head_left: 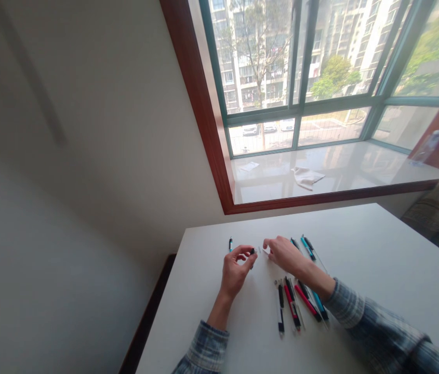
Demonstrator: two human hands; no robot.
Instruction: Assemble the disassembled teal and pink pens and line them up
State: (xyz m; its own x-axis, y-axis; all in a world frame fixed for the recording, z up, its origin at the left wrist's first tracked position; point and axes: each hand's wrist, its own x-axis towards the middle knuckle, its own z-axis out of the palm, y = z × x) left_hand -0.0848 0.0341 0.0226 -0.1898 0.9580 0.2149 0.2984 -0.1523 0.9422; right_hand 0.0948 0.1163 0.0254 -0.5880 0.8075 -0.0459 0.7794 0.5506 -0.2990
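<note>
My left hand (235, 269) pinches a small black pen part (252, 251) between thumb and fingertips, above the white table (203, 296). Just to its right, my right hand (283, 253) is curled with the fingers pointing left. A small pale piece shows by its fingertips, too small to make out. Between the hands is a thin, light sliver (259, 249). A short blue-and-black pen piece (230, 243) lies beyond my left hand. Under and beside my right forearm lie several pens, among them a black-and-white pen (280, 309), a red pen (307, 302) and a blue pen (320, 306).
More blue-and-black pen pieces (308, 248) lie behind my right wrist. A wall (125, 182) rises on the left. Past the table's far edge is a window sill (269, 187) with a crumpled white cloth (307, 177). A curtain (437, 208) hangs at the right.
</note>
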